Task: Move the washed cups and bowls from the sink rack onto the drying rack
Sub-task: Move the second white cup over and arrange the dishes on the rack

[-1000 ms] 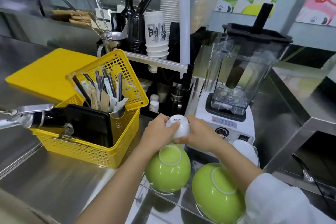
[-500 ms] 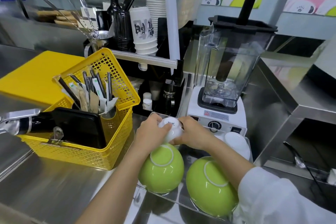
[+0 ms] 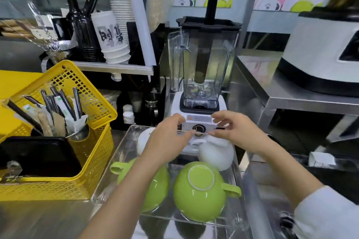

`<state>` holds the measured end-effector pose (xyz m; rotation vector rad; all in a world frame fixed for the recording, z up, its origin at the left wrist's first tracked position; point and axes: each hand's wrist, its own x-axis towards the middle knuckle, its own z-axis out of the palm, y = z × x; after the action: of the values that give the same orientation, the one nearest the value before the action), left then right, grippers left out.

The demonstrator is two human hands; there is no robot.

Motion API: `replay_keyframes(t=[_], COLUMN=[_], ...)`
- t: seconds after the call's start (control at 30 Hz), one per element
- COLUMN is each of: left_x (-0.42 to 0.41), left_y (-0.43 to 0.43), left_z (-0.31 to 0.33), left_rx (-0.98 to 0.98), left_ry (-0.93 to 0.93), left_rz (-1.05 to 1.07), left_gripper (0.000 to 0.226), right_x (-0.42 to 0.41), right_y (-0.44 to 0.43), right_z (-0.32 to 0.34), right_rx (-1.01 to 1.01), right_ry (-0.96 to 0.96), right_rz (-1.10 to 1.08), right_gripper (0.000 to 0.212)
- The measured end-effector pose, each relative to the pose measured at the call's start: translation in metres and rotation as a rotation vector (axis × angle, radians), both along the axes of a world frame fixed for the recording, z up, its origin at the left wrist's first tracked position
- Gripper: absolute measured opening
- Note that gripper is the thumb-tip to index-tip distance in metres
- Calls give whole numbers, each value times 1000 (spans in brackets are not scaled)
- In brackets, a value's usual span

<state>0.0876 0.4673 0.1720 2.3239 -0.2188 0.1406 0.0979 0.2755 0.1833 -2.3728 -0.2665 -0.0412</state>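
Observation:
A clear acrylic tray (image 3: 118, 153) on the steel counter holds upside-down crockery. Two green handled cups sit at its front: one (image 3: 157, 190) partly under my left forearm, the other (image 3: 200, 190) to its right. A white cup (image 3: 215, 154) stands behind the right green one. A second white piece (image 3: 143, 138) shows at the tray's back left, mostly hidden by my left hand. My left hand (image 3: 169, 137) and right hand (image 3: 236, 132) hover over the back of the tray, in front of the blender base, fingers apart, holding nothing.
A yellow mesh basket (image 3: 95, 163) with a cutlery cup and a black tray stands close on the left. A blender (image 3: 202, 64) rises right behind the tray. Stacked paper cups (image 3: 113, 39) sit on a shelf. A white machine (image 3: 320, 54) stands on the raised steel counter at right.
Both hands held a small white cup over the left green cup; now they have let go, moved apart and shifted back toward the blender. The view has shifted too.

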Motion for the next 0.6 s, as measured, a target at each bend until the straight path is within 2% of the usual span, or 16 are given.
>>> replay_keyframes(t=[0.2,0.37,0.6], left_x=[10,18,25], left_y=[-33,-50,-58], left_z=[-5,-14,-16], left_rx=[160,358,310], left_ry=[166,226,231], left_rz=[-180,-354,-510], left_gripper=[58,75,86], right_x=[-15,-20,-20], right_y=[-30,-29,-26], right_z=[-14,-28,-37], right_rx=[-84,-135,-142], right_ry=[195,189,163], right_rz=[110,74,52], right_gripper=[66,75,96])
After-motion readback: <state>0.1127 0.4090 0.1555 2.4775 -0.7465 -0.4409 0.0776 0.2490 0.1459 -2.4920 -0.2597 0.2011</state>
